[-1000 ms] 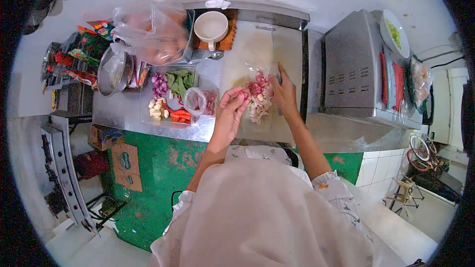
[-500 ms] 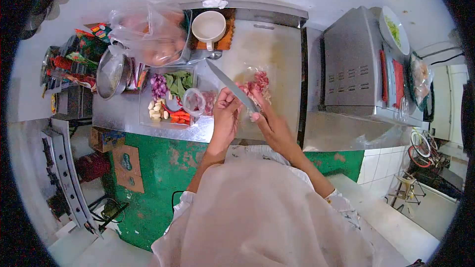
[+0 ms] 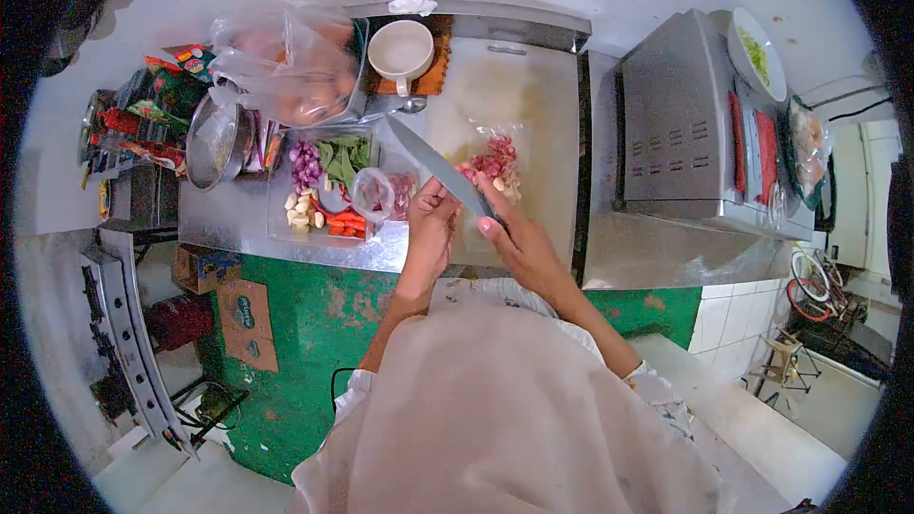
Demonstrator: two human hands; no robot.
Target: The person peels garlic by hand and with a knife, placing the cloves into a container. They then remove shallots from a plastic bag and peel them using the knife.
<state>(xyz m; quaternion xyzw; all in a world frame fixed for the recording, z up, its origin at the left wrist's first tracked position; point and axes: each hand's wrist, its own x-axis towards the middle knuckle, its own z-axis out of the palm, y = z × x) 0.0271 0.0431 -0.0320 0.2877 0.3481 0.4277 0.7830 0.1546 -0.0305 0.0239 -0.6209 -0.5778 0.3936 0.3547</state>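
Note:
My right hand [image 3: 522,243] is closed around the handle end of a large kitchen knife [image 3: 433,162]. The broad blade slants up to the left, its tip beyond my left hand. My left hand [image 3: 431,228] has its fingers bent together just under the blade; whatever they hold is hidden. Past the knife, a pile of pinkish-red pieces, looking like shallots [image 3: 500,154], lies on clear plastic on the white cutting board [image 3: 547,133]. Left of my left hand stands a clear plastic tub [image 3: 371,195] with reddish contents, tipped on its side.
A tray [image 3: 276,219] on the left holds purple shallots [image 3: 306,167], green leaves [image 3: 343,160], garlic cloves [image 3: 303,211] and red chillies [image 3: 345,224]. Behind are a cup [image 3: 402,49], a spoon [image 3: 411,106] and a bag of eggs [image 3: 305,86]. A metal appliance [image 3: 666,124] stands right.
The knife tip has swung slightly left and up. My right hand has shifted a little left, showing more of the pile; my left hand has barely moved.

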